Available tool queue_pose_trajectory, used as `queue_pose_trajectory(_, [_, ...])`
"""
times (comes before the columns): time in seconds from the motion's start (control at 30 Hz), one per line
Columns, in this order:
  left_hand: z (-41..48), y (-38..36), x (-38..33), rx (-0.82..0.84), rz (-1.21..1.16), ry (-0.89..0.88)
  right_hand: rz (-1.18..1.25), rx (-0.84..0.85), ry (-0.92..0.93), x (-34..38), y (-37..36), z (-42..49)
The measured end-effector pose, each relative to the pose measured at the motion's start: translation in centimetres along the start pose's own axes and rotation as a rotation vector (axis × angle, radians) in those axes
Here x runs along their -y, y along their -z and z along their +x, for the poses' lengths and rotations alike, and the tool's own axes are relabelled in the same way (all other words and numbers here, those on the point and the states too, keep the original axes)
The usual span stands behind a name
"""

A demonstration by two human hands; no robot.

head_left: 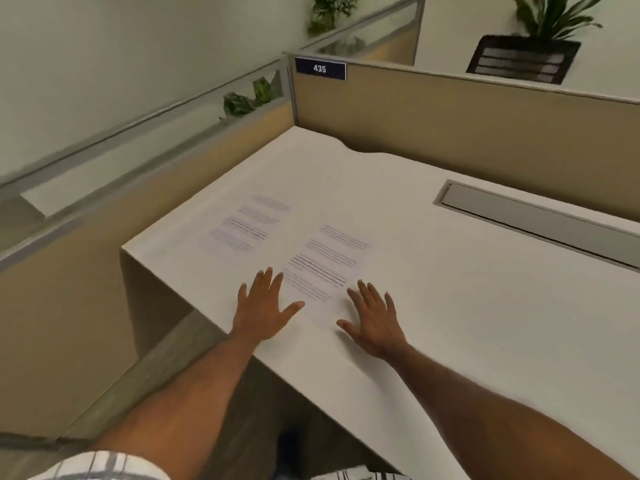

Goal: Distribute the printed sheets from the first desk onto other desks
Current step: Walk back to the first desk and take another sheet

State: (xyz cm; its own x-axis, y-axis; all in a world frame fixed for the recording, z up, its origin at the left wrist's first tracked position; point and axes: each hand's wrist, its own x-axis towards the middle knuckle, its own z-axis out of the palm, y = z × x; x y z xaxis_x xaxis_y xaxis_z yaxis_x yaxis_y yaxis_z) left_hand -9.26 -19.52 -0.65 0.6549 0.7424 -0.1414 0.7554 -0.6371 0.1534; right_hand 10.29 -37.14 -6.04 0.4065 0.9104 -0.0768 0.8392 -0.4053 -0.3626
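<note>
Two printed sheets lie flat on a white desk (pixel 467 306). The nearer printed sheet (pixel 322 268) shows several blocks of dark text. The farther printed sheet (pixel 247 223) lies to its left and looks fainter. My left hand (pixel 265 306) rests flat with fingers spread at the near sheet's left edge. My right hand (pixel 372 318) lies flat with spread fingers at that sheet's right lower corner. Neither hand grips anything.
Tan cubicle partitions (pixel 450 126) wall the desk at the back and left, with a blue sign (pixel 320 68) reading 435. A grey cable tray (pixel 533 220) is set into the desk at the right. Plants (pixel 249 97) stand beyond the partitions.
</note>
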Motion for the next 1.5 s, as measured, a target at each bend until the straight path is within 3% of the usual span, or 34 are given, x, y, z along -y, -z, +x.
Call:
queue_pose_trajectory(0.23, [10.8, 0.6, 1.8, 0.031, -0.156, -0.089, 0.016, -0.001, -0.227, 2.8, -0.7, 3.8])
queue_pose_trajectory(0.37, [14.8, 0.6, 2.5, 0.131, -0.231, -0.084, 0.041, -0.025, -0.350, 3.8, -0.8, 4.9])
queue_pose_trajectory(0.5, [16.9, 0.6, 2.5, 0.145, -0.281, -0.105, 0.049, -0.028, -0.393, 4.4, -1.1, 5.1])
queue_pose_trajectory(0.73, [18.9, 1.1, 2.4, 0.207, -0.567, 0.040, 0.037, -0.010, -0.419, 4.4, -1.4, 5.1])
queue_pose_trajectory(0.97, [19.4, 1.3, 2.3, 0.265, -0.623, 0.055, 0.014, -0.014, -0.439, 4.6, -1.5, 5.2])
queue_pose_trajectory(1.13, [19.3, 1.6, 2.4, 0.288, -0.617, 0.029, 0.016, -0.020, -0.440, 4.5, -1.6, 5.3])
queue_pose_trajectory(1.3, [18.5, 2.0, 2.4, 0.180, -0.291, -0.033, 0.022, -0.004, -0.440, 4.5, -1.5, 5.3])
queue_pose_trajectory(1.5, [17.9, 2.7, 1.0, 0.192, -0.175, 0.037, 0.042, -0.008, -0.433, 4.6, -1.2, 5.1])
